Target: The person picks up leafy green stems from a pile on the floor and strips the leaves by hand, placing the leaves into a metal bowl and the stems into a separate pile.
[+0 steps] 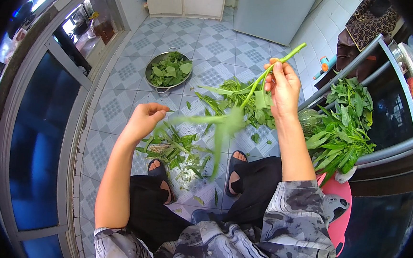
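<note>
Raised on the right, my right hand (283,82) pinches a thick green stalk (254,87) that looks like water spinach. Its lower leaves are blurred by motion and hang between my hands. My left hand (148,117) has its fingertips pinched together, with a small piece of leaf (170,111) showing at their tips. Below lies a loose heap of discarded-looking leaves and stems (176,146) on the floor, between my sandalled feet. A pile of trimmed greens (244,99) rests beyond, partly behind my right hand and the stalk. Farther off stands a round metal basin (148,75) holding picked leaves (171,70).
At right, a bunch of uncut greens (339,134) lies by a green squash (309,120), against a metal-framed rack (339,80). A pink plastic item (336,224) is beside my right hip. A framed glass door (41,135) borders the left; a pale cabinet (185,0) and refrigerator (272,15) stand ahead.
</note>
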`<state>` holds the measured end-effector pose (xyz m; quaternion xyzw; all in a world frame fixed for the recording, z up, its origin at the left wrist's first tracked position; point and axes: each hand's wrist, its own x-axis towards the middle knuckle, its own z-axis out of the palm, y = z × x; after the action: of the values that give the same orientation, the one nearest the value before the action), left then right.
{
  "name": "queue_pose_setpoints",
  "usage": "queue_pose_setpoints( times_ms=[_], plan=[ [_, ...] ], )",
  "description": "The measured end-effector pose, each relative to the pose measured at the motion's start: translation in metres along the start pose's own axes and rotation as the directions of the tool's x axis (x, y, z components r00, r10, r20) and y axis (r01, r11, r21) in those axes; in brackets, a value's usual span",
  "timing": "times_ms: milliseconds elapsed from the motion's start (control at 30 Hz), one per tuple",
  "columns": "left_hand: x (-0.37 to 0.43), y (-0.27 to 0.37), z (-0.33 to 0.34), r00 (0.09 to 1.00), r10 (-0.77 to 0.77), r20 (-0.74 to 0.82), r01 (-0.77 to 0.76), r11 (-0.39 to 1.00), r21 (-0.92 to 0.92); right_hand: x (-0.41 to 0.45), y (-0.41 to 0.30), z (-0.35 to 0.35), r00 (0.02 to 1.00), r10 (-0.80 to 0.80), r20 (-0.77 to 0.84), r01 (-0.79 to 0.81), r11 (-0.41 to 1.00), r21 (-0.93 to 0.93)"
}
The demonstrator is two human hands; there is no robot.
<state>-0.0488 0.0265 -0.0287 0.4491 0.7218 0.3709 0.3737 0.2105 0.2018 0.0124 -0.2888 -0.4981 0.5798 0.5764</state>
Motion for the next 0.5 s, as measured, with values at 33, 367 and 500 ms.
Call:
queue_pose_setpoints(
  times_ms=[33,367,500],
  plan=[
    [0.001,0.0,0.0,1.0,0.001,0.013,0.0,0.998,-0.065,0.0,0.0,0.0,1.0,0.009,0.014,-0.008,1.0,-0.005],
    [-0.011,0.024,0.019,0.978,-0.025,0.207,0.112,0.901,-0.418,0.0,0.005,0.001,0.977,0.147,0.154,-0.179,0.959,0.219],
    [-0.01,0.025,0.023,0.959,0.031,0.281,0.088,0.912,-0.401,0.0,0.004,0.0,0.969,0.158,0.192,-0.203,0.947,0.248]
  ],
)
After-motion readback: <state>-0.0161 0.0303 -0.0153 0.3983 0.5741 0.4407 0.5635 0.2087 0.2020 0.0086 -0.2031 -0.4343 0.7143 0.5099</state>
